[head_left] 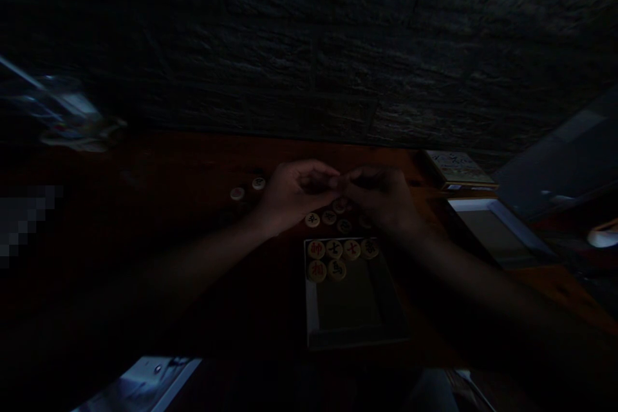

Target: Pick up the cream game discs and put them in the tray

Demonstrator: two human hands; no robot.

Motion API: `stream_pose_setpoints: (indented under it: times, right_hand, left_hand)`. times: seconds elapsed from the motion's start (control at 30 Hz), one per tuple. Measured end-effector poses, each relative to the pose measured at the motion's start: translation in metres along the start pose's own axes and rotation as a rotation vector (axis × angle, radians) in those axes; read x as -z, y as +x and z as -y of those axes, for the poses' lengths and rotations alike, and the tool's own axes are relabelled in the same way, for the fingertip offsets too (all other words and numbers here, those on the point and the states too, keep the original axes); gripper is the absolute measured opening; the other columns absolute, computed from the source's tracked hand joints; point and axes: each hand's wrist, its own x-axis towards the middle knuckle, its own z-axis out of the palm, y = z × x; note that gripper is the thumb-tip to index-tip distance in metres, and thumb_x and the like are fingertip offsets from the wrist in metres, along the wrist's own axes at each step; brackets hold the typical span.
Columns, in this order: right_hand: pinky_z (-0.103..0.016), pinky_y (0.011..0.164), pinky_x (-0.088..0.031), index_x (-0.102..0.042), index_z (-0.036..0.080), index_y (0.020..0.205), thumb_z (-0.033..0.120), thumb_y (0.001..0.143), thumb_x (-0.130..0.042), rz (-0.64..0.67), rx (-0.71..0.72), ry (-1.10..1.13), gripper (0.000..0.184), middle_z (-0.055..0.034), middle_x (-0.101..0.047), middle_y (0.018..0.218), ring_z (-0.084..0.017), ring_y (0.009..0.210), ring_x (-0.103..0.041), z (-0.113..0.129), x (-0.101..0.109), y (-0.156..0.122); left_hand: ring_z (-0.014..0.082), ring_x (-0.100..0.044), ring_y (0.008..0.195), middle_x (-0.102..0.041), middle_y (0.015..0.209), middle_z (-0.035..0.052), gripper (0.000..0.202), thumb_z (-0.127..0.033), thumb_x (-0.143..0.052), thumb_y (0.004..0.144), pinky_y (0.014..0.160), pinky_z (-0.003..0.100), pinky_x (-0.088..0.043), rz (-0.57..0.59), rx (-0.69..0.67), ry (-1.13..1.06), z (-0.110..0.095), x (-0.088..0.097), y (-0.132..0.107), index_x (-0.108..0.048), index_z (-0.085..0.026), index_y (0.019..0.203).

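Note:
In dim light, my left hand [290, 196] and my right hand [387, 198] meet fingertip to fingertip above the table. Both are closed in a pinch; whatever lies between the fingertips is too dark to make out. Loose round Chinese chess pieces [312, 219] lie on the wood just below the hands, some partly covered by my right hand. Nearer me is a shallow open box [312, 322]. Along its far side stands a row of pieces [316, 249] with red or dark characters, and a red piece [317, 271] and a dark-marked piece [337, 270] form a second row.
Two more pieces [258, 183] lie left of my left hand. On the right are a closed printed box [458, 169] and an open box lid or tray [502, 232]. A clear container [72, 112] stands far left. A rough stone wall [309, 45] rises behind the table.

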Motion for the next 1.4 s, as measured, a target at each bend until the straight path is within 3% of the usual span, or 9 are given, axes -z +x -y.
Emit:
stream_pose_setpoints:
  times: [0.33,0.47,0.6,0.8,1.07,1.2,1.33,1.4]
  right_hand:
    - [-0.025,0.055,-0.057,-0.083,0.019,0.096,0.044,0.081,-0.083,-0.011,0.2,-0.086,0.029,-0.0049,-0.08,0.08,-0.018,0.066,-0.074,-0.007,0.001,0.002]
    - [-0.028,0.066,-0.06,-0.083,0.021,0.098,0.029,0.084,-0.079,-0.069,0.356,-0.246,0.016,-0.0045,-0.082,0.09,-0.019,0.074,-0.076,-0.017,0.007,0.005]
    - [-0.029,0.07,-0.06,-0.083,0.023,0.1,0.019,0.082,-0.077,-0.074,0.431,-0.375,0.019,-0.0047,-0.081,0.095,-0.02,0.08,-0.076,-0.019,0.011,0.006]
    - [-0.028,0.067,-0.06,-0.079,0.02,0.113,0.023,0.084,-0.077,-0.011,0.38,-0.307,0.03,-0.0044,-0.081,0.092,-0.019,0.075,-0.076,-0.017,0.01,0.005]
    - [-0.03,0.071,-0.061,-0.08,0.022,0.107,0.03,0.088,-0.077,-0.03,0.38,-0.341,0.021,-0.005,-0.08,0.095,-0.02,0.079,-0.076,-0.019,0.011,0.007]
    - [-0.03,0.069,-0.06,-0.079,0.022,0.106,0.031,0.086,-0.08,-0.03,0.424,-0.36,0.022,-0.0054,-0.078,0.093,-0.02,0.077,-0.074,-0.019,0.011,0.007]
    - [-0.031,0.069,-0.059,-0.077,0.023,0.116,0.025,0.087,-0.078,0.052,0.521,-0.429,0.029,-0.0072,-0.073,0.104,-0.019,0.08,-0.072,-0.014,0.011,0.005]
    - [-0.031,0.069,-0.057,-0.077,0.022,0.112,0.022,0.087,-0.077,0.058,0.585,-0.481,0.025,-0.0069,-0.071,0.101,-0.019,0.081,-0.071,-0.011,0.011,0.003]
  left_hand:
    - [0.0211,-0.077,0.092,-0.08,0.102,0.009,0.034,-0.031,-0.089,0.075,0.084,0.034,-0.063,-0.065,0.09,-0.207,0.006,0.002,0.005,-0.076,-0.014,0.102]
    - [0.0215,-0.078,0.089,-0.081,0.096,0.0088,0.03,-0.036,-0.085,0.08,0.086,0.038,-0.064,-0.052,0.171,-0.31,0.004,-0.001,0.004,-0.075,-0.015,0.099]
    - [0.0204,-0.078,0.088,-0.081,0.097,0.0082,0.03,-0.029,-0.088,0.077,0.087,0.037,-0.064,-0.06,0.18,-0.291,0.006,-0.001,0.004,-0.076,-0.015,0.1]
    - [0.0199,-0.077,0.097,-0.082,0.105,0.0088,0.034,-0.026,-0.091,0.074,0.093,0.033,-0.06,-0.058,0.135,-0.265,0.011,0.003,0.007,-0.077,-0.015,0.104]
    - [0.0236,-0.075,0.103,-0.08,0.111,0.0097,0.037,-0.03,-0.09,0.074,0.099,0.04,-0.057,-0.088,0.127,-0.265,0.017,0.004,0.007,-0.081,-0.017,0.107]
    - [0.0218,-0.075,0.1,-0.08,0.108,0.0083,0.036,-0.027,-0.088,0.076,0.097,0.038,-0.057,-0.096,0.121,-0.309,0.02,0.004,0.008,-0.08,-0.018,0.11]
    - [0.0203,-0.074,0.097,-0.079,0.106,0.0081,0.055,-0.016,-0.085,0.077,0.095,0.037,-0.056,-0.051,0.138,-0.321,0.017,0.005,0.009,-0.071,-0.018,0.13]
    - [0.0215,-0.074,0.101,-0.078,0.112,0.0091,0.061,-0.015,-0.084,0.076,0.095,0.038,-0.056,-0.053,0.13,-0.314,0.014,0.005,0.009,-0.067,-0.018,0.135]
